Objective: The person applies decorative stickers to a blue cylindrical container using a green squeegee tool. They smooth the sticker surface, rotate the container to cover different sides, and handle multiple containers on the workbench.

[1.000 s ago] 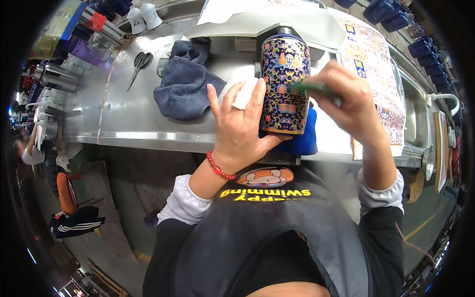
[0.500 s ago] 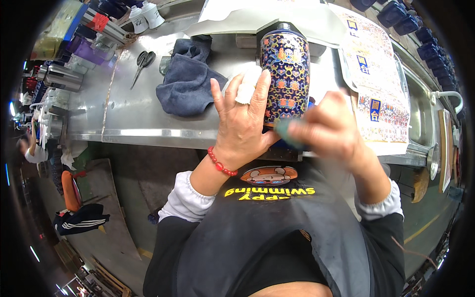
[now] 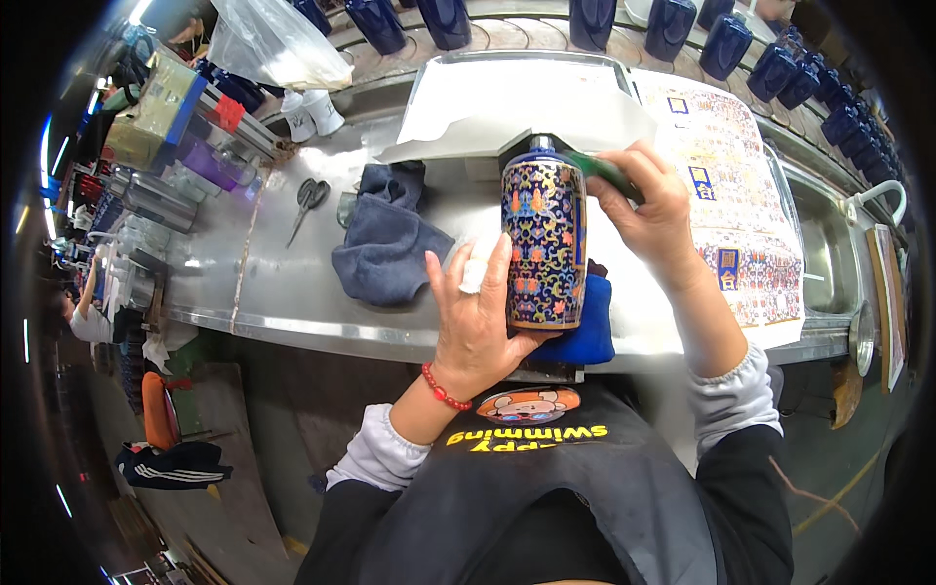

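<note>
A dark blue bottle [image 3: 544, 249] with a colourful floral pattern lies on its side on the worktop, its neck pointing away from me. My left hand [image 3: 478, 307] holds its lower left side, with the thumb by the base and the fingers along the wall. One of those fingers is wrapped in white. At the bottle's upper right, my right hand [image 3: 648, 200] pinches a flat green scraper [image 3: 603, 174], blurred by motion, against or very near the shoulder. A blue cloth [image 3: 588, 322] lies partly hidden under the bottle's right side.
To the left are a grey-blue towel [image 3: 385, 244] and black scissors [image 3: 309, 207]. Printed pattern sheets [image 3: 756, 205] lie on the right, near a sink [image 3: 829, 239]. Several dark blue bottles [image 3: 726, 44] stand on a conveyor at the back. White paper [image 3: 517, 97] sits beyond my bottle.
My right hand has moved the green scraper from the bottle's base up to its shoulder. The bottle has turned slightly, showing its edge panel on the right. The view has shifted too.
</note>
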### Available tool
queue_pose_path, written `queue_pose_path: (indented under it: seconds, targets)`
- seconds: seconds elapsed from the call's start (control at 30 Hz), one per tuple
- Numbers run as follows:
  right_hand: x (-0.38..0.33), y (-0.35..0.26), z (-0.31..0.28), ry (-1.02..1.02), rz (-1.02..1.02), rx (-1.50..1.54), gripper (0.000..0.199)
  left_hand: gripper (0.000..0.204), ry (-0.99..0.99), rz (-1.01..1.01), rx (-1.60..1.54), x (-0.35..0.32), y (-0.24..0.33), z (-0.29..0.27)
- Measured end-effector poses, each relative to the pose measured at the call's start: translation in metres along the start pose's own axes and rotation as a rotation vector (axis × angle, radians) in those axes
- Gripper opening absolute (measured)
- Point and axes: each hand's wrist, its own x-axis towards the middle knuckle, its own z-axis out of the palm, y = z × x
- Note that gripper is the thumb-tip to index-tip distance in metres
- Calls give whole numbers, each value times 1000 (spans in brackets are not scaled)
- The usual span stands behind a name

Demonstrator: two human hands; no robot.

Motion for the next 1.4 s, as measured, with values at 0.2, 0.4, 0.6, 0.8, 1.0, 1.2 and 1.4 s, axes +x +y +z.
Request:
queue_pose_path:
  seconds: [0.2, 0.4, 0.6, 0.8, 1.0, 1.2, 1.4]
  targets:
    - [-10, -8, -2, -523, -342, 364, 19, 106, -31, 16, -76, 0, -5, -1]
    - [-15, -5, 1, -82, -379, -296, 24, 104, -50, 52, 103, 4, 11, -7]
    - [-2, 14, 2, -49, 325, 451, 26, 103, -43, 45, 36, 7, 4, -8]
    - [-24, -2, -6, -454, -348, 228, 24, 101, -48, 36, 97, -1, 2, -1]
    - [-20, 19, 10, 153, -270, -108, 30, 111, -103, 51, 15, -1, -13, 3]
    - [-66, 4, 2, -263, -177, 307, 30, 114, -41, 30, -4, -6, -7, 5]
    - [-87, 8, -4, -467, -369, 292, 33, 113, -146, 38, -103, 6, -16, -3]
